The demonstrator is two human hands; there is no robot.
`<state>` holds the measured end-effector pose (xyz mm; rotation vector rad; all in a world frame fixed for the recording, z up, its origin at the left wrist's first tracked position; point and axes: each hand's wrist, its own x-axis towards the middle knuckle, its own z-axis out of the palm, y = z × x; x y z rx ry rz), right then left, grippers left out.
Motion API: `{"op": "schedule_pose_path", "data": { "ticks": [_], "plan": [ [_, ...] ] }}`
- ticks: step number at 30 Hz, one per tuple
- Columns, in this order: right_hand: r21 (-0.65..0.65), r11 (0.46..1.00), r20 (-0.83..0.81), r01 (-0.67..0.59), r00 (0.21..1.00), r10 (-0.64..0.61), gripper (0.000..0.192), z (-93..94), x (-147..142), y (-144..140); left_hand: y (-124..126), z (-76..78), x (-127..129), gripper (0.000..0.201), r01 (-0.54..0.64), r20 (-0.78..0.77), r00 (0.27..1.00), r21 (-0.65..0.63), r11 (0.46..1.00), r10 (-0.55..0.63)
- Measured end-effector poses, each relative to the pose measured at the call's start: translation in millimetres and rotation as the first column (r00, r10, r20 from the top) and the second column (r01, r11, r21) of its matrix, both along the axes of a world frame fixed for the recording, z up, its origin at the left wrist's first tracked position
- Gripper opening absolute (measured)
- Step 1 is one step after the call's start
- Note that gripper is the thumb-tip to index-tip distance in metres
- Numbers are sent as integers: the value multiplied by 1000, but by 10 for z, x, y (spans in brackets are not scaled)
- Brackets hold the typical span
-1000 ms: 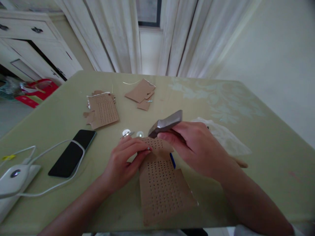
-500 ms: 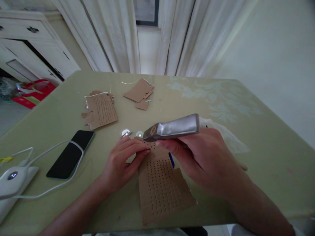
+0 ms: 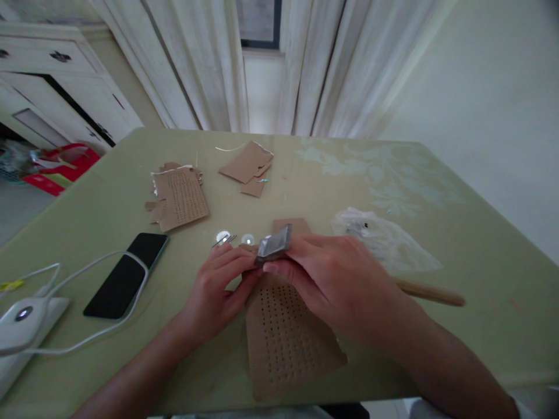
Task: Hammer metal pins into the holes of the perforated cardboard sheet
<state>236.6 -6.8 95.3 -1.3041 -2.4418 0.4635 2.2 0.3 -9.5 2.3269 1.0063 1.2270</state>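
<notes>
My right hand (image 3: 323,273) is closed on a hammer. Its metal head (image 3: 275,244) is down at the fingertips of my left hand (image 3: 218,282), and its wooden handle (image 3: 430,292) sticks out to the right behind my wrist. The left thumb and forefinger pinch a small metal pin, now hidden under the hammer head. Both hands are over a brown cardboard piece (image 3: 292,343) with rows of punched holes. Just beyond my left hand lie several thin metal rods (image 3: 226,238) and a small clear disc (image 3: 247,239).
A phone (image 3: 126,273) and a white power strip (image 3: 30,326) with a cable are at left. Farther back are punched cardboard scraps (image 3: 181,195) and plain cardboard pieces (image 3: 247,162). A clear plastic bag (image 3: 388,238) lies right of centre.
The hammer head has swung down onto the left fingertips, covering the pin, and its handle has come into view at right. My left hand has stayed in place.
</notes>
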Motion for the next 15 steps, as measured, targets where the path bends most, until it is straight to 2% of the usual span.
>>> {"op": "schedule_pose_path", "data": {
  "ticks": [5,10,15],
  "plan": [
    [45,999,-139,11,990,-5,29,18,19,3,-9,-23,1,13,-25,4,1000,-1,1000,25],
    [-62,997,4,-34,999,35,28,-5,9,5,-18,-43,-6,15,2,9,1000,-43,999,-2],
    [110,994,-189,-12,982,33,24,23,82,-7,-48,-50,-8,14,1,28,1000,-77,997,1]
  ]
}}
